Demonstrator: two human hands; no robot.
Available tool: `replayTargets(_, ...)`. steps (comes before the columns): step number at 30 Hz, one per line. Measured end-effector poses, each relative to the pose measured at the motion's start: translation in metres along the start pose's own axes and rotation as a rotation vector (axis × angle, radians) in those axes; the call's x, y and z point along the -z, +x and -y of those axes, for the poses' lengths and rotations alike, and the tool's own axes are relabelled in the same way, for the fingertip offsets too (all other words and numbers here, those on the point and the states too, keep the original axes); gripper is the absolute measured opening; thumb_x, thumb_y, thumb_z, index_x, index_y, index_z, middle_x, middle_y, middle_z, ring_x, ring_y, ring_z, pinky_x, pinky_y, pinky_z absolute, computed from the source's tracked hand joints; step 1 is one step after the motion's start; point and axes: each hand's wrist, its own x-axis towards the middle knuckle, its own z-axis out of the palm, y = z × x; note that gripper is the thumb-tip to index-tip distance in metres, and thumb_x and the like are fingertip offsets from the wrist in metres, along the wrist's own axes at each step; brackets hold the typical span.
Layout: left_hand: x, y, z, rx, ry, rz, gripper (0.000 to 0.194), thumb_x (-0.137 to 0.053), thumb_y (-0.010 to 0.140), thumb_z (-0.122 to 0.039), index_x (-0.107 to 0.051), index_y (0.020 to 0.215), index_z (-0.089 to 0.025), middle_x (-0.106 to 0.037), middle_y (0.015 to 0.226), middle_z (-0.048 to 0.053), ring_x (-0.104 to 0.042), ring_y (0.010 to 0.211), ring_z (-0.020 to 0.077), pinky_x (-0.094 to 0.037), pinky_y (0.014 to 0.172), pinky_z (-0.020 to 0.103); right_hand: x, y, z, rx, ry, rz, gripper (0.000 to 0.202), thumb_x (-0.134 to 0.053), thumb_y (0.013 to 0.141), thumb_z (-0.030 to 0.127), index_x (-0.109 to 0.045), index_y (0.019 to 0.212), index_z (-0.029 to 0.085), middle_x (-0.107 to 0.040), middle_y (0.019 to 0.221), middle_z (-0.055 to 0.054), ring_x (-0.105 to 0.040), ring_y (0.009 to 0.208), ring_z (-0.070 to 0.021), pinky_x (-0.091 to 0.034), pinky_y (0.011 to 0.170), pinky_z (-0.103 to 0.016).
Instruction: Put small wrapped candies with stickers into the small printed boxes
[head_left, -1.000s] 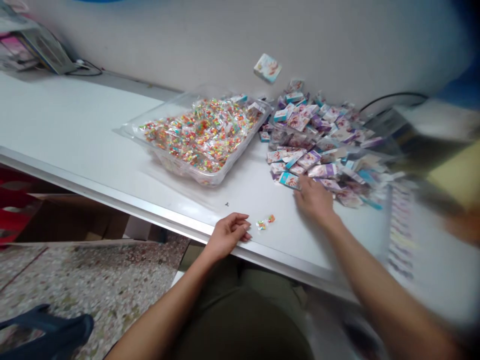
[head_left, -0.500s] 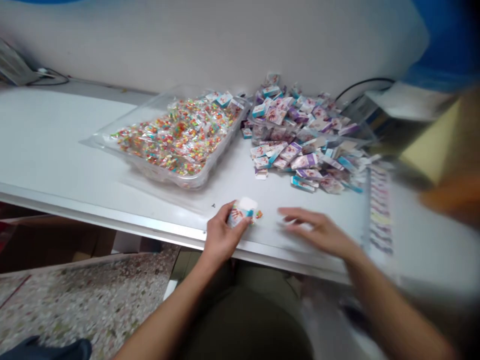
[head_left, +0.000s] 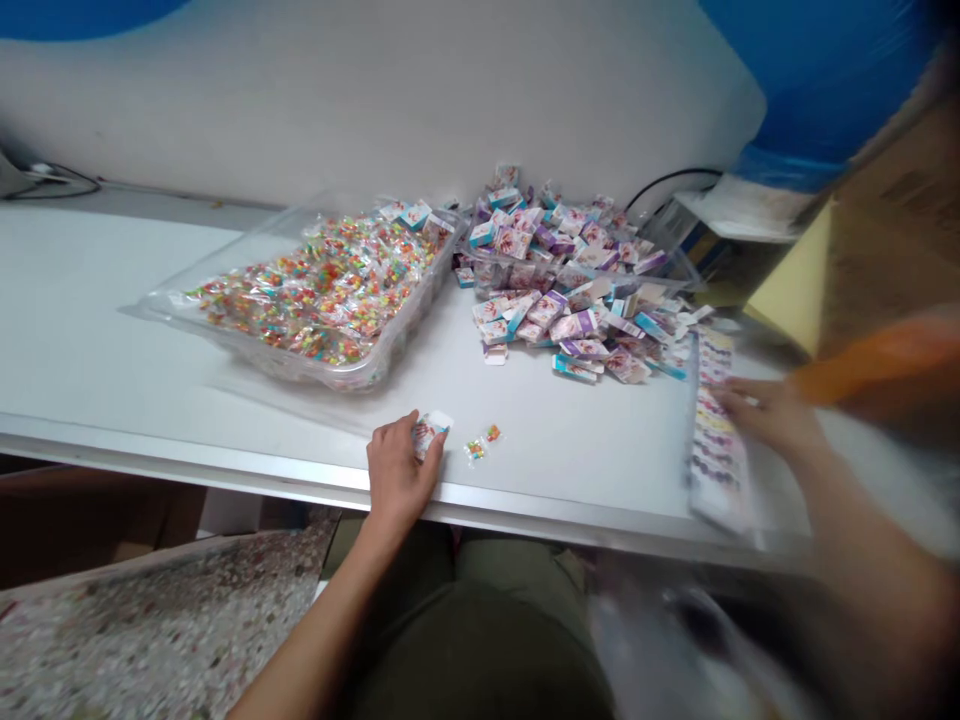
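My left hand (head_left: 397, 462) is closed around a small printed box (head_left: 427, 432) with a white flap, held at the table's front edge. Two small clear packets of colourful candy, one nearer (head_left: 475, 450) and one farther (head_left: 493, 433), lie on the table just right of it. My right hand (head_left: 765, 415) is stretched out to the right, its fingertips on a sheet of stickers (head_left: 712, 440) with rows of coloured patterns. Motion blurs that hand, so whether it pinches the sheet cannot be made out.
A clear plastic tray (head_left: 367, 375) heaped with candy packets (head_left: 315, 290) stands left of centre. Right of it is a pile of small printed boxes (head_left: 570, 310), partly in a clear container. A cardboard box (head_left: 885, 240) and a blurred orange thing (head_left: 877, 360) are at the right.
My right hand has moved right, from near the small box to the sticker sheet. The left hand with the box now sits left of the candy packets. The view has shifted rightward.
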Motion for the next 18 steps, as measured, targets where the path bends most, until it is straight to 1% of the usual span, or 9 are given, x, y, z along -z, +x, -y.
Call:
replayTargets(2, 0.015, 0.000, -0.011, 0.013, -0.097, -0.059, 0.036, -0.056, 0.089, -0.041, -0.061, 0.115, -0.017, -0.067, 0.112, 0.013, -0.058, 0.108, 0.0304, -0.045, 0.095, 0.046, 0.014, -0.003, 0.029, -0.058, -0.056, 0.034, 0.042, -0.066, 0.072, 0.065, -0.074, 0.071, 0.024, -0.072, 0.073, -0.015, -0.059, 0.052, -0.0213, -0.042, 0.050, -0.038)
replayTargets(4, 0.034, 0.000, -0.035, 0.027, -0.251, -0.068, 0.030, -0.057, 0.089, -0.039, -0.063, 0.111, -0.019, -0.068, 0.109, 0.010, -0.061, 0.105, 0.0265, -0.046, 0.094, 0.042, 0.030, -0.009, 0.075, -0.065, -0.061, 0.053, 0.041, -0.059, 0.078, 0.066, -0.074, 0.080, 0.027, -0.073, 0.078, -0.013, -0.064, 0.062, -0.0224, -0.045, 0.054, -0.037)
replayTargets(5, 0.043, 0.001, -0.050, 0.028, -0.350, -0.029, 0.029, -0.057, 0.089, -0.038, -0.063, 0.111, -0.021, -0.069, 0.109, 0.008, -0.062, 0.102, 0.0246, -0.048, 0.093, 0.039, 0.037, -0.013, 0.103, -0.050, -0.032, 0.119, 0.040, -0.061, 0.077, 0.067, -0.074, 0.083, 0.029, -0.073, 0.082, -0.012, -0.066, 0.069, -0.0226, -0.048, 0.058, -0.037)
replayTargets(8, 0.060, 0.003, -0.093, -0.087, -0.580, 0.216, 0.042, -0.067, 0.083, -0.038, -0.060, 0.121, -0.022, -0.064, 0.122, 0.008, -0.058, 0.112, 0.0249, -0.045, 0.097, 0.036, 0.041, -0.028, 0.191, 0.152, 0.227, 0.455, 0.031, -0.060, 0.084, 0.058, -0.072, 0.091, 0.030, -0.072, 0.083, -0.007, -0.066, 0.070, -0.0190, -0.052, 0.060, -0.030)
replayTargets(10, 0.058, 0.002, -0.110, -0.160, -0.717, 0.427, 0.049, -0.069, 0.081, -0.040, -0.058, 0.125, -0.022, -0.063, 0.122, 0.009, -0.058, 0.110, 0.0252, -0.046, 0.092, 0.034, 0.029, -0.038, 0.235, 0.209, 0.334, 0.617, 0.028, -0.054, 0.089, 0.052, -0.070, 0.088, 0.028, -0.071, 0.078, -0.003, -0.065, 0.067, -0.0169, -0.051, 0.059, -0.027)
replayTargets(12, 0.049, -0.002, -0.112, -0.125, -0.812, 0.661, 0.029, -0.056, 0.089, -0.041, -0.066, 0.105, -0.018, -0.068, 0.092, 0.005, -0.061, 0.084, 0.0196, -0.047, 0.073, 0.028, 0.011, -0.046, 0.258, 0.230, 0.379, 0.673, 0.027, -0.050, 0.093, 0.046, -0.067, 0.089, 0.025, -0.069, 0.077, -0.002, -0.063, 0.068, -0.0157, -0.050, 0.060, -0.025)
replayTargets(13, 0.043, -0.005, -0.109, -0.062, -0.840, 0.734, 0.030, -0.051, 0.091, -0.042, -0.067, 0.091, -0.017, -0.063, 0.075, 0.002, -0.057, 0.070, 0.0161, -0.043, 0.063, 0.025, 0.002, -0.049, 0.264, 0.246, 0.383, 0.661, 0.026, -0.050, 0.093, 0.044, -0.067, 0.089, 0.024, -0.069, 0.078, -0.002, -0.063, 0.070, -0.0155, -0.050, 0.062, -0.025)
replayTargets(15, 0.033, -0.011, -0.097, 0.103, -0.866, 0.766, 0.037, -0.049, 0.090, -0.045, -0.060, 0.070, -0.016, -0.048, 0.057, -0.003, -0.044, 0.055, 0.0113, -0.033, 0.051, 0.023, -0.016, -0.054, 0.267, 0.281, 0.384, 0.613, 0.023, -0.053, 0.092, 0.040, -0.067, 0.088, 0.023, -0.069, 0.081, -0.002, -0.063, 0.075, -0.0157, -0.049, 0.065, -0.025)
replayTargets(18, 0.028, -0.020, -0.077, 0.268, -0.875, 0.730, 0.036, -0.056, 0.085, -0.044, -0.054, 0.063, -0.016, -0.040, 0.056, -0.005, -0.035, 0.053, 0.0089, -0.026, 0.049, 0.021, -0.034, -0.062, 0.268, 0.207, 0.439, 0.624, 0.020, -0.056, 0.091, 0.037, -0.068, 0.088, 0.023, -0.069, 0.083, -0.001, -0.062, 0.076, -0.0152, -0.048, 0.068, -0.025)
